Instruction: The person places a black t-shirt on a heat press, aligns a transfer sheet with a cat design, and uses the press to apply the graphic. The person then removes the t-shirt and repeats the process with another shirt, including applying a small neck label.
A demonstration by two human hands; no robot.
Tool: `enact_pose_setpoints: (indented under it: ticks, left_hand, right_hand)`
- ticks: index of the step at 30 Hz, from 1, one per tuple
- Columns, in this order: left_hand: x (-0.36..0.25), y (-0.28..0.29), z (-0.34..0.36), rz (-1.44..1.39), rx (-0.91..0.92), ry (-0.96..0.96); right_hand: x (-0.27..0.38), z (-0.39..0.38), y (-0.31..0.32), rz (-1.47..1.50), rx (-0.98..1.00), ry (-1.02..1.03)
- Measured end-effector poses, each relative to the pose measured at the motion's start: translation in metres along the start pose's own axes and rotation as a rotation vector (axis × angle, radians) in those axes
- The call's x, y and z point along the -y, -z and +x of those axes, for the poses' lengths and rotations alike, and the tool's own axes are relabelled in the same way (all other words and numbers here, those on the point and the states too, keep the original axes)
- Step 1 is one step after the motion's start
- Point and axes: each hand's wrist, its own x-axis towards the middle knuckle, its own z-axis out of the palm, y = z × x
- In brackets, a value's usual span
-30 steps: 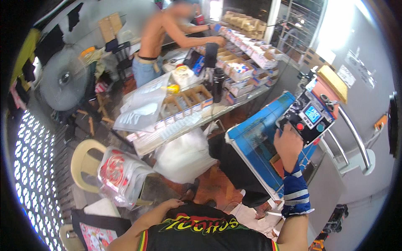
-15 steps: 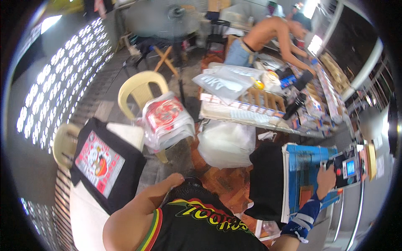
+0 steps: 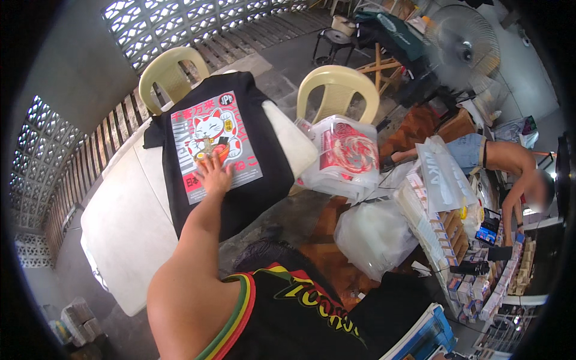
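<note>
My left hand (image 3: 213,175) rests open, fingers spread, on the printed panel of a black T-shirt (image 3: 269,180). The panel (image 3: 237,132) shows a white cat with a red bowl on grey, with red lettering. The shirt lies spread on a white padded table (image 3: 126,240) that reaches left and under it. My right hand is not in view; the lower right holds my black tank top and a dark cloth (image 3: 390,300) beside the blue machine (image 3: 435,333).
Two cream chairs (image 3: 168,66) stand behind the table, one under plastic-wrapped red prints (image 3: 348,153). A white bag (image 3: 375,237) lies on the floor. At right, a co-worker (image 3: 510,162) bends over a bench of small boxes (image 3: 462,291). A fan (image 3: 465,51) stands at back right.
The view has swung left to the shirt. My left hand has reached out from beside my body onto the print. My right hand, earlier on the machine's control panel, has left the view.
</note>
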Motion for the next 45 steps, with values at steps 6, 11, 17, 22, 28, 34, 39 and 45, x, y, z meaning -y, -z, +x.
enact_pose_setpoints:
  ticks: [6, 11, 17, 22, 28, 34, 39, 45]
  left_hand:
    - [-0.011, -0.021, 0.005, 0.016, 0.060, 0.078]
    - [-0.024, -0.025, 0.042, -0.216, 0.074, 0.085]
    - [-0.047, -0.028, 0.024, -0.506, -0.315, -0.281]
    - [-0.126, -0.056, -0.149, -0.624, -0.062, -1.208]
    - [-0.201, -0.134, -0.365, 0.239, 1.423, -1.746]
    - [-0.255, -0.172, -0.368, 0.400, 0.968, -1.648]
    - [-0.244, -0.193, -0.327, 0.764, 0.900, -1.775]
    - [-0.220, -0.205, -0.318, 0.785, 0.965, -1.708]
  right_hand:
    - [0.025, 0.010, 0.013, -0.066, 0.042, 0.039]
    - [0.007, 0.023, -0.003, -0.080, 0.059, 0.049]
    - [-0.091, 0.020, -0.037, -0.148, 0.126, 0.069]
    - [-0.074, -0.001, -0.036, 0.071, 0.081, -0.200]
    - [-0.020, -0.033, 0.012, 0.082, -0.030, -0.339]
    - [-0.028, -0.044, 0.007, 0.136, -0.129, -0.197]
    - [-0.030, -0.046, -0.003, 0.159, -0.335, -0.121]
    - [-0.023, -0.045, -0.003, 0.123, -0.411, -0.152]
